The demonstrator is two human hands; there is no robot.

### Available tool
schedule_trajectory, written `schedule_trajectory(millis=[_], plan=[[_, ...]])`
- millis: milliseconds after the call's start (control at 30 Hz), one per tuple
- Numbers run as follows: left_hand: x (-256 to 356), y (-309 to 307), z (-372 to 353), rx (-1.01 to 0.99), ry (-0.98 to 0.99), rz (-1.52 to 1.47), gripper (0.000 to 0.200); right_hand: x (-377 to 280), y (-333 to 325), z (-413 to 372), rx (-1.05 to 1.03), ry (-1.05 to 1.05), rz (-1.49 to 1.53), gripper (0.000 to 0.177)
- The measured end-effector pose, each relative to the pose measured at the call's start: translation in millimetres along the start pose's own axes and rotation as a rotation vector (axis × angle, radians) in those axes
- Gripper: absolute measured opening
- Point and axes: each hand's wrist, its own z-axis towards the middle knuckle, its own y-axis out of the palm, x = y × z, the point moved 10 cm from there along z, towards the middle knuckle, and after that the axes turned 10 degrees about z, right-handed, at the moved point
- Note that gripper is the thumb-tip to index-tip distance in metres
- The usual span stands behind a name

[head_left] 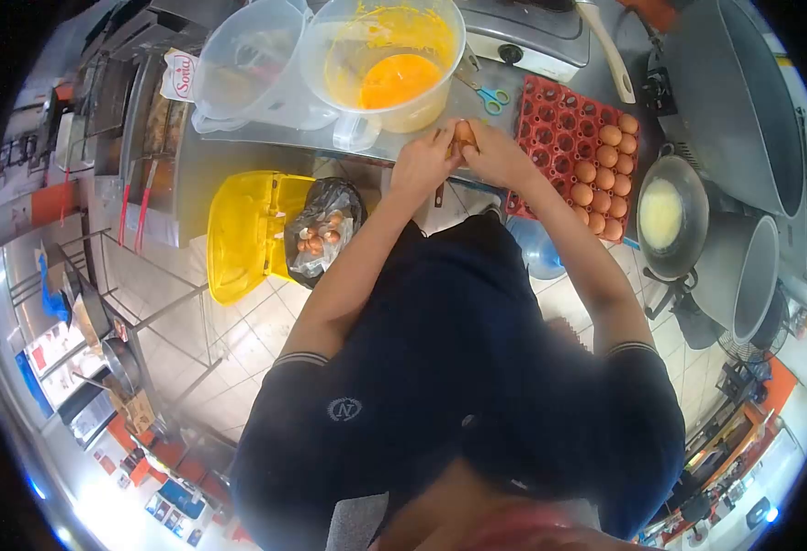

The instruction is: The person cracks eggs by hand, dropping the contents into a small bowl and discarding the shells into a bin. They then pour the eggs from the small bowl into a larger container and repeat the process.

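Both hands meet at the counter's near edge around one brown egg (pixel 464 134). My left hand (pixel 424 163) closes on it from the left, and my right hand (pixel 498 158) from the right; whether the shell is cracked cannot be made out. Just beyond stands a clear plastic pitcher (pixel 435 115) with orange-yellow egg (pixel 401 81) inside and yellow smears up its wall. Right of my hands lies a red egg tray (pixel 543 119), with several brown eggs (pixel 605 174) along its right side and bare cups on the left.
Another clear pitcher (pixel 247 69) stands at left beside a Sonia packet (pixel 180 75). Scissors (pixel 493 98) lie near a stove (pixel 523 46). Below left, a yellow bin (pixel 238 234) has a black bag (pixel 334 197) holding eggshells (pixel 316 241). At right are a pan (pixel 688 197) and large pots (pixel 743 101).
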Motion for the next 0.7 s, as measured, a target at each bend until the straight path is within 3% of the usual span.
schedule_trajectory(millis=[67,267,333,367,433,533,633,700], plan=[[3.0,-10.2,-1.1,0.145,0.103,0.039,0.057,0.4,-2.3,-1.3,0.009,-0.047,-0.029,0.033],[4.9,-18.4,-2.9,0.264,0.263,0.032,0.058,-1.8,-21.0,-4.1,-0.009,-0.182,0.149,0.043],[10.6,-32.8,-2.7,0.322,0.268,-0.035,0.058,20.9,-7.9,-2.5,-0.229,0.126,0.613,0.049],[13.5,-43.0,-4.2,0.381,0.275,-0.100,0.058,20.5,-10.3,-4.2,-0.231,0.128,0.611,0.049],[13.4,-46.8,-6.1,0.376,0.220,-0.132,0.058,11.5,-12.7,-11.7,-0.222,0.165,1.008,0.048],[19.2,-63.4,-15.0,0.418,0.137,-0.187,0.056,13.7,-18.9,-15.1,-0.129,0.201,0.923,0.048],[26.3,-101.8,-35.7,0.480,0.048,-0.264,0.051,-9.2,-3.2,-12.6,-0.253,0.094,0.734,0.042],[38.3,-129.0,-45.7,0.533,0.104,-0.397,0.044,7.9,45.7,-0.7,-0.324,0.108,0.720,0.037]])
